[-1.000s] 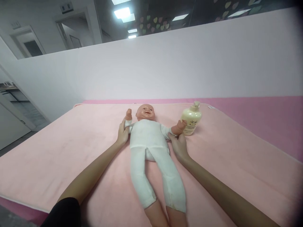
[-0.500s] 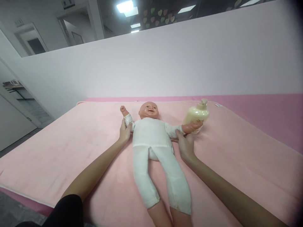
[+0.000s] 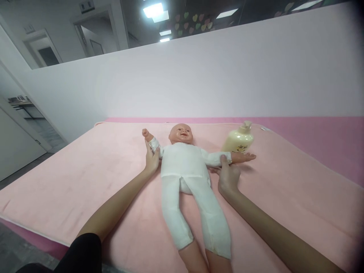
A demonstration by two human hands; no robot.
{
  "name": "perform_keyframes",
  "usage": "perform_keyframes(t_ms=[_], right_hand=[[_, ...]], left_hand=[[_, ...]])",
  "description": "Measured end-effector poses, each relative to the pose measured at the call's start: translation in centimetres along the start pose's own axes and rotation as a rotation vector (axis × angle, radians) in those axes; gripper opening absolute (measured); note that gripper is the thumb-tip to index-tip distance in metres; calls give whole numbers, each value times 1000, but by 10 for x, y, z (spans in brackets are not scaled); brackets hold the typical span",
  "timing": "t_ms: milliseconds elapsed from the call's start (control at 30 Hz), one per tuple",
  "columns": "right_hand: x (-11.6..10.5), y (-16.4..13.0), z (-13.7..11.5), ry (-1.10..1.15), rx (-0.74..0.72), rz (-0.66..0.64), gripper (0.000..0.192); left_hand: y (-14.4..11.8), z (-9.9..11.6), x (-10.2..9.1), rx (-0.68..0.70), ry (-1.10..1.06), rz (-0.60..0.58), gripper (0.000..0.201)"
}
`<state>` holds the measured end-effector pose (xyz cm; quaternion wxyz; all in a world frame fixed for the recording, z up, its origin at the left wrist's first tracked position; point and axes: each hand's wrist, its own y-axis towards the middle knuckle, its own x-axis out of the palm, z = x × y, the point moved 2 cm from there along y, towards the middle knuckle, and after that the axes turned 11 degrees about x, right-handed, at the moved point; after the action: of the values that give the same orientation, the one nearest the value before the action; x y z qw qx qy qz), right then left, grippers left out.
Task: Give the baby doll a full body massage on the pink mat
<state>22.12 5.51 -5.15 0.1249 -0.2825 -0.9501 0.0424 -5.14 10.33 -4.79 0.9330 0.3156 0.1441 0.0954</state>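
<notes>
A baby doll (image 3: 184,161) with a white cloth body lies on its back, head toward the wall and feet toward me. My left hand (image 3: 152,159) is closed around the doll's arm on the left, thumb on the near side of the sleeve. On the other side my right hand (image 3: 229,174) grips the doll's other arm close to the wrist, thumb on top and fingers underneath. That arm is stretched out sideways. Just behind it stands a pale yellow pump bottle (image 3: 238,139), its lower part hidden by the doll's arm.
A pink blanket (image 3: 99,163) covers the padded table, with a darker pink surface (image 3: 318,140) showing at the right. Behind it rises a white wall (image 3: 199,79) with a window above. A doorway (image 3: 36,121) is at the left.
The doll's arm in my right hand has swung outward to the right, and my right hand has moved with it, nearer the doll's wrist. My left hand has hardly moved.
</notes>
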Motion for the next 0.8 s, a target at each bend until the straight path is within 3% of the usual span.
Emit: perform_keyframes(t_ms=[100, 200, 333, 400, 467, 600, 800], right_hand=[[2, 0, 2, -78, -48, -30, 45], [4, 3, 4, -188, -141, -122, 42], [7, 2, -3, -673, -528, -282, 41], [8, 0, -7, -931, -719, -293, 47], [8, -1, -9, -1062, -823, -274, 52], [9, -3, -9, -1141, -877, -245, 54], [7, -7, -7, -1129, -817, -214, 52]], left_hand=[[-2, 9, 2, 89, 91, -45, 76], [-4, 18, 5, 271, 280, -219, 66], [-7, 27, 7, 476, 457, -385, 57], [-7, 29, 7, 505, 487, -401, 57], [-7, 29, 7, 502, 496, -401, 58], [-7, 26, 8, 483, 488, -396, 59], [-8, 24, 8, 433, 423, -351, 60]])
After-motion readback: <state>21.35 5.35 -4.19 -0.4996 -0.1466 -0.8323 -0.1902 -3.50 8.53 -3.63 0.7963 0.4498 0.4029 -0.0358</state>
